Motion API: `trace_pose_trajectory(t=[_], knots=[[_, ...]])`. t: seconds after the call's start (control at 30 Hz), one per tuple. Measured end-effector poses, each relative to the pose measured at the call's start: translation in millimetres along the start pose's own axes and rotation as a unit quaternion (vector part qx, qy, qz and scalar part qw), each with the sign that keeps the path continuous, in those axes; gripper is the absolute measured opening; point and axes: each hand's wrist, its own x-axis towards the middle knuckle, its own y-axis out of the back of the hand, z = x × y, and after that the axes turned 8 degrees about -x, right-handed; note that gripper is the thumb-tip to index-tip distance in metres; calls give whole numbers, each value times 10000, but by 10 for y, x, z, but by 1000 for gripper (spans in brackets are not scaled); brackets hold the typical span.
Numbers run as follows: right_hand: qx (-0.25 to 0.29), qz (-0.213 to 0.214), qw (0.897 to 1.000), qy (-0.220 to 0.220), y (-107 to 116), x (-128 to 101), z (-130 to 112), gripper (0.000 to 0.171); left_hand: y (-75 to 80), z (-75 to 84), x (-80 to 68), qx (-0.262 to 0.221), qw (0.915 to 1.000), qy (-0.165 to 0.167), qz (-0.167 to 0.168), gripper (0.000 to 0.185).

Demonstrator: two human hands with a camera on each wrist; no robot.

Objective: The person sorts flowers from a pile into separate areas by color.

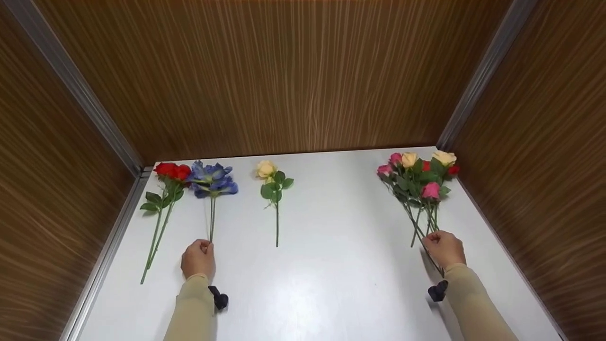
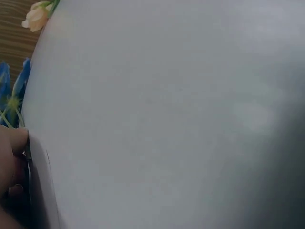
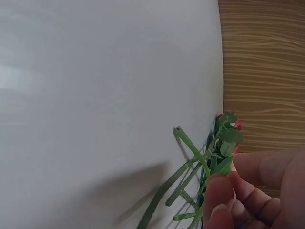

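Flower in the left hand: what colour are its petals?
Blue, on a green stem. The blue flower shows best in the head view, with the left hand pinching its stem end.

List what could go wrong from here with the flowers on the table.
The right hand pinches the mixed bunch only at the stem ends, so loose stems could slip or fan out. The left hand holds the blue flower by its thin stem tip; its head touches the red flowers, so moving it might drag them.
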Motion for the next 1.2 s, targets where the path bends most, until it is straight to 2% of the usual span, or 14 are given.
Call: trace_pose_trajectory(t=[0.13, 0.3, 0.53, 0.63, 0.77, 1.0, 1.2], knots=[[-220, 47, 9997, 110, -85, 44, -37, 21, 17, -120, -38, 92, 9999, -50, 1, 14], [-279, -209, 9994, -28, -210, 73, -85, 22, 111, -233, -60, 283, 9996, -30, -93, 16], [-228, -344, 9991, -79, -300, 101, -168, 26, 313, -275, -39, 495, 9979, 44, -418, 19], [-268, -430, 9987, -102, -285, 118, -169, 29, 347, -271, -12, 598, 9972, 32, -448, 19], [-340, -569, 9976, -216, -175, 154, -116, 35, 266, -231, -8, 575, 9973, -2, -453, 19], [-653, -435, 9969, -63, -5, 212, -3, 39, 15, -124, -38, 520, 9965, 17, -650, 18], [-625, -450, 9970, -99, -92, 208, 19, 35, 50, -27, 94, 527, 9953, 5, -815, 14]])
